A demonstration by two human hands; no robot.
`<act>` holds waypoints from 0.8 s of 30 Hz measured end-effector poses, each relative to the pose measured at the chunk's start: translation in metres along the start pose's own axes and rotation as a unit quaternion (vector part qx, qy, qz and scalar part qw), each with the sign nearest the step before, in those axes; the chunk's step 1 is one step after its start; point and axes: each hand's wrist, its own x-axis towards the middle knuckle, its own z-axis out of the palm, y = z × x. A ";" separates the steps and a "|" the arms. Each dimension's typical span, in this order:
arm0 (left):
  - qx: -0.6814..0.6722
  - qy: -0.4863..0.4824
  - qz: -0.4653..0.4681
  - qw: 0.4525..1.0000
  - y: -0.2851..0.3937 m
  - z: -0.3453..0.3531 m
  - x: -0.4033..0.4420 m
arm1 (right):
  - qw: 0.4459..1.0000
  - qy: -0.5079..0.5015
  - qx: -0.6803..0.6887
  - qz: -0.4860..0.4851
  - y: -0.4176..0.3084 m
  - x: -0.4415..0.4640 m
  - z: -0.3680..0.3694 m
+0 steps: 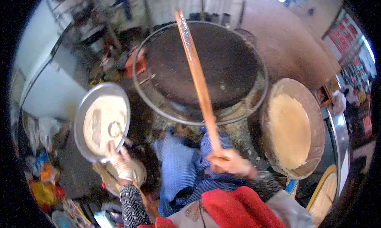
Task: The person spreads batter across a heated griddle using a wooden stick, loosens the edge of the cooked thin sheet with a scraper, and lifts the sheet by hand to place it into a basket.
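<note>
My right hand (230, 162) is closed round the lower end of a long flat wooden spatula (198, 81), which slants up and away over a large round dark griddle (166, 65). Its far end looks wet and shiny. To the left, a metal bowl (81, 121) holds pale batter (101, 109). A ladle (115, 129) rests in the batter, its handle leaning over the near-right rim. At that rim is my left hand (119, 160), slightly blurred, a pale wrapping around it. Its fingers reach apart toward the ladle handle; whether they touch it is unclear.
A deep brown tub (317, 144) holding a tan mixture stands to the right of the griddle. Under the metal bowl is another container (139, 174). Plastic bags (49, 129) lie at far left. A yellow-edged board (323, 196) leans at lower right.
</note>
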 end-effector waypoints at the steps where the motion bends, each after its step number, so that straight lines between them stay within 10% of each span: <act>1: -0.115 -0.048 0.031 0.992 0.036 0.023 0.012 | 1.000 0.030 0.001 0.002 0.001 -0.005 -0.008; 3: -0.081 -0.130 0.205 0.967 0.138 0.096 -0.001 | 0.972 0.085 0.212 -0.063 0.052 -0.020 -0.053; 7: 0.163 -0.262 0.429 0.849 0.131 0.145 0.069 | 0.937 0.207 0.273 -0.062 0.074 0.001 -0.056; 11: 0.277 -0.372 0.367 0.806 0.183 0.153 0.065 | 0.852 0.449 0.239 -0.125 0.203 -0.035 -0.139; 13: 0.254 -0.391 0.360 0.808 0.194 0.154 0.055 | 0.767 0.596 -0.230 -0.056 0.202 -0.091 -0.166; 14: 0.238 -0.376 0.364 0.818 0.202 0.153 0.047 | 0.790 0.611 0.039 -0.023 0.166 -0.112 -0.159; 20: 0.213 -0.411 0.241 0.853 0.321 0.161 -0.019 | 0.807 0.542 0.141 -0.189 0.096 -0.088 -0.129; 22: 0.126 -0.341 0.341 0.867 0.348 0.142 -0.043 | 0.839 0.450 0.258 -0.164 0.045 -0.093 -0.114; 24: -0.005 -0.486 0.370 0.792 0.348 0.118 -0.062 | 0.866 0.364 0.314 -0.138 0.030 -0.083 -0.108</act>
